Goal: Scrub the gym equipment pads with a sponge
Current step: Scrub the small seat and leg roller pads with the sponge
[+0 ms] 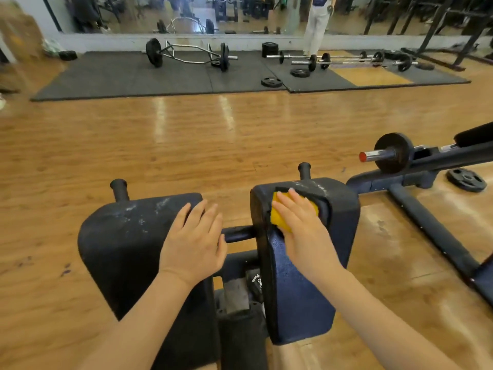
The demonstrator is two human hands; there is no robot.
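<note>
Two dark pads side by side, both hands on them. Right hand (298, 225) lies flat, fingers straight and slightly spread, pressing a yellow sponge (280, 217) with a dark scrubbing layer against the upper part of the right pad (301, 289). Sponge sits under the fingers, its yellow edge showing on the thumb side and past the fingertips. White streaks on the pad just beyond the fingertips. Left hand (196, 243) rests palm down on the inner edge of the left pad (120, 241), fingers straight and close together, holding nothing. Whitish smears on that pad beyond its fingertips. Between the hands, a dark crossbar (237, 233) joins the pads. Well beyond both hands: wooden floor (186, 145), black mats with barbells (186, 54), wall mirror (240, 14).
</note>
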